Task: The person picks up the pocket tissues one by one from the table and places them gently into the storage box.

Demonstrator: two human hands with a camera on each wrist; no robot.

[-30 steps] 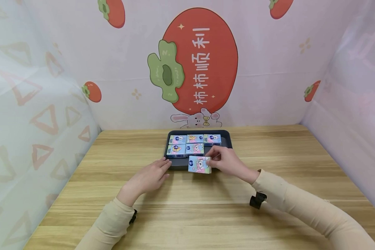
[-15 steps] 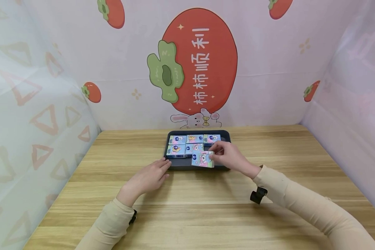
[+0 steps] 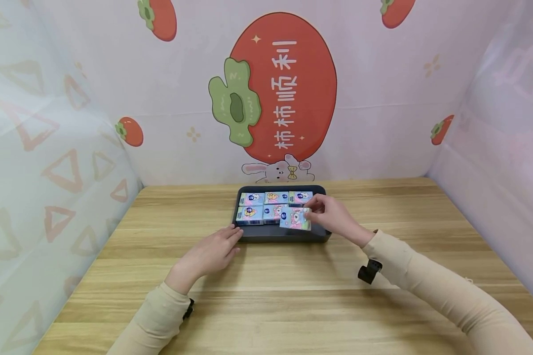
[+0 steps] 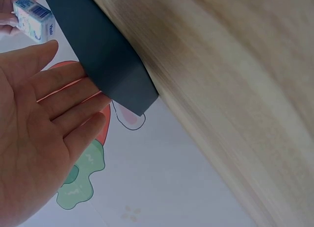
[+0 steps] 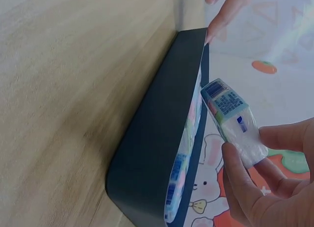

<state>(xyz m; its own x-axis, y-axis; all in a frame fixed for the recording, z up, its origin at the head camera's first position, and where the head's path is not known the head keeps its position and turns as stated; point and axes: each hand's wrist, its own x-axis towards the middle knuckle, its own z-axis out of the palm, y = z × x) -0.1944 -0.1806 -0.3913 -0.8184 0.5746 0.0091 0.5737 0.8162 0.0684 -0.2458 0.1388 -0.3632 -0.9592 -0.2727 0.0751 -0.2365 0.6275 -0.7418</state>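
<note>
My right hand [image 3: 335,216] pinches a small pastel-blue pack of tissues [image 3: 295,219] at its right end. In the head view this pack overlaps the front right part of the dark tray [image 3: 266,235]. The right wrist view shows it tilted above the tray wall [image 5: 157,114], between thumb and fingers. Several similar tissue packs [image 3: 250,213] lie in two rows inside the tray. At the tray's front left corner rests my left hand [image 3: 215,249]. Its straight fingers touch the outer wall in the left wrist view, palm [image 4: 34,134] facing that camera.
The tray stands at the back of a wooden table [image 3: 266,301], close to a back wall [image 3: 177,79] with persimmon and rabbit prints. Patterned sheets [image 3: 49,162] flank the table on both sides. A small black device [image 3: 370,271] sits at the right sleeve.
The right hand has carried the tissue pack back and to the right, from the tray's front edge to over its right part. The left hand has stayed put.
</note>
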